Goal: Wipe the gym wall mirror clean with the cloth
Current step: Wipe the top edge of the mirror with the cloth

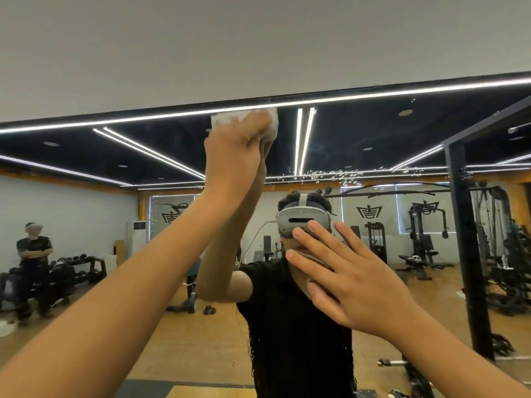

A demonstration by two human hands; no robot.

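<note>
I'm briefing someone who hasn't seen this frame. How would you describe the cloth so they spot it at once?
Follow the black top edge of the wall mirror to its middle. There the raised left hand grips a crumpled white cloth against the glass. Unlike the straight reflected light strips nearby, it is soft and bunched.

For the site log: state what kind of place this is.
A gym, most likely: the wall mirror reflects a dumbbell rack, a cable machine and a weight bench. The left hand holds the cloth against it.
</note>
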